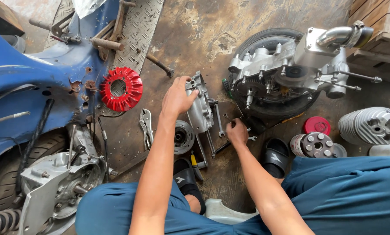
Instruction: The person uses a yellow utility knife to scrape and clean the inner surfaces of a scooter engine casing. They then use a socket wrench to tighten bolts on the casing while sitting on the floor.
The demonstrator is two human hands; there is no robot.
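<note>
My left hand (pixel 177 98) grips the top of a grey metal engine casing half (pixel 200 109), holding it upright on its edge on the floor. My right hand (pixel 237 132) rests on the floor just right of the casing, fingers closed around a small tool or wrench (pixel 226 117); what exactly it pinches is too small to tell. Several wrenches (pixel 219 124) lie between the two hands. A round silver hub (pixel 184 137) lies flat left of the casing, beneath my left forearm.
A scooter engine on its tyre (pixel 286 74) sits at the right. A red fan wheel (pixel 121 88) and locking pliers (pixel 146 124) lie to the left, near a blue scooter body (pixel 34 82). A finned cylinder (pixel 371 126), a red cap (pixel 316 126) and a clutch part (pixel 314 145) lie at the right.
</note>
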